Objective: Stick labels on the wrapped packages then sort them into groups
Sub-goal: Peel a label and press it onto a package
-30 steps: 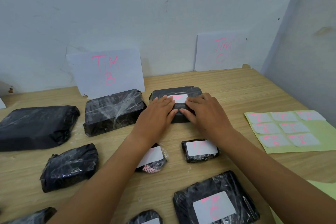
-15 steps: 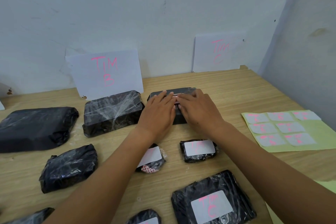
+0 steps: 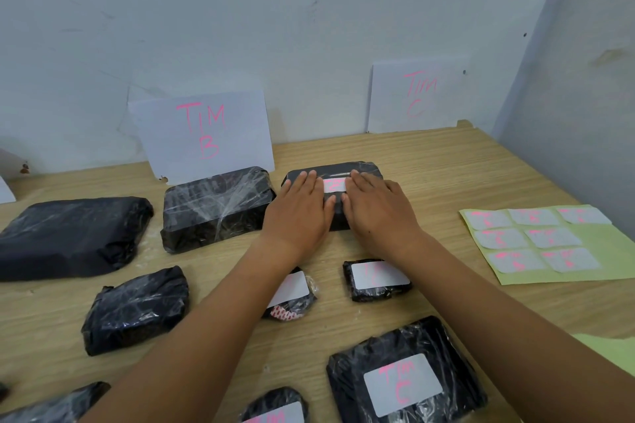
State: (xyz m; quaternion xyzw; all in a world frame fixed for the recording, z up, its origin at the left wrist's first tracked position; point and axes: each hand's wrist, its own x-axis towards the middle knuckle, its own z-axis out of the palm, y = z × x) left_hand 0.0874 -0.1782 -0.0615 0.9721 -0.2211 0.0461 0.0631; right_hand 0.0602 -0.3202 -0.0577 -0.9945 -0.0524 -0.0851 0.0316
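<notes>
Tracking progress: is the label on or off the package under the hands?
On. The white label lies flat atop the package, left hand and right hand pressing flat beside it.

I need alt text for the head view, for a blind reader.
The left hand and right hand press flat on a white label atop a black wrapped package on a wooden table. Other black packages lie around it, a label sheet to the right, signs TIM B and TIM C behind.
</notes>
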